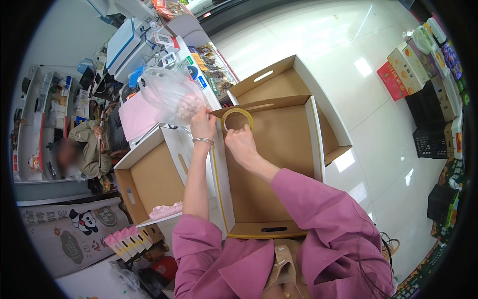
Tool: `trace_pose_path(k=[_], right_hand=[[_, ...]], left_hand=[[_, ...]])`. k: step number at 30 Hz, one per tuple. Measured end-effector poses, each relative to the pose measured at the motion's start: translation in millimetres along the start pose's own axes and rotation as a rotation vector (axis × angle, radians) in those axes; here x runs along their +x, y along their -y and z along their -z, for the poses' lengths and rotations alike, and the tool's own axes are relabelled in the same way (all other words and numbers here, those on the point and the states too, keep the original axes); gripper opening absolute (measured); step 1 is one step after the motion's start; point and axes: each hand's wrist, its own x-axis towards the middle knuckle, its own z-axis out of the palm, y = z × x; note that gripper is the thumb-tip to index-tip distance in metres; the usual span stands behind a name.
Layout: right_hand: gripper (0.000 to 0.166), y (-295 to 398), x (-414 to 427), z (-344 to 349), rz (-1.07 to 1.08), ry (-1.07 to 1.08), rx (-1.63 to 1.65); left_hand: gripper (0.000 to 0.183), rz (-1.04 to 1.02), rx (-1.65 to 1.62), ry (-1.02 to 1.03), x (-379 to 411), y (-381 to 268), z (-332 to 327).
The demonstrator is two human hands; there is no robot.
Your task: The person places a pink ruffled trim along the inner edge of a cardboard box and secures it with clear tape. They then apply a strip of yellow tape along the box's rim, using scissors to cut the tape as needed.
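A shallow cardboard box (270,160), brown inside with white outer sides, lies open in front of me. Yellow adhesive tape runs along its left rim and near edge. My right hand (242,145) grips a roll of yellow packing tape (251,115) inside the box's far left corner. At the outside of that same corner, my left hand (202,125) has its fingers bent over the rim; what lies under the fingertips is partly hidden. Just beyond the left hand is a clear plastic bag (164,88) with pink wrapping material in it.
Another cardboard box (272,82) lies beneath the far right side. To the left stands a third box (151,179) with pink foam netting (166,211). A counter holds a white printer (121,46). A seated person (89,145) is at the left. Stacked cartons (407,67) line the right.
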Motion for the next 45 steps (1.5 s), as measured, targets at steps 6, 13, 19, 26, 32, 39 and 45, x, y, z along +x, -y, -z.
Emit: trace_pose_path(k=[6,13,19,26,32,39,45], right_hand=[[0.007,-14.7,-3.9,14.8,-0.071,0.112,-0.024],[0.011,-33.3,-5.4,39.3,-0.189,0.017,-0.024],[0.022,-36.6,-0.1,30.5,-0.242,-0.063,-0.032],[0.037,-32.0,3.1,14.6,-0.414,-0.168,0.099],[0.038,-25.0,7.3,14.3,-0.641,-0.195,0.256],[0.039,-21.8,8.1,4.2,-0.72,-0.225,0.264],[0.038,-15.3,11.1,8.2,-0.775,-0.211,0.294]], left_hand=[[0.009,-0.06,-0.001,0.041,4.5,8.2,1.9],[0.013,-0.064,0.026,0.077,6.1,8.5,4.4],[0.017,-0.05,0.032,0.061,5.5,8.0,2.8],[0.017,-0.142,0.092,0.15,12.1,13.1,10.2],[0.017,-0.202,0.218,0.241,18.4,15.1,18.2],[0.014,-0.366,0.253,0.402,19.9,10.9,37.1],[0.026,-0.54,0.032,0.331,19.4,25.4,29.6]])
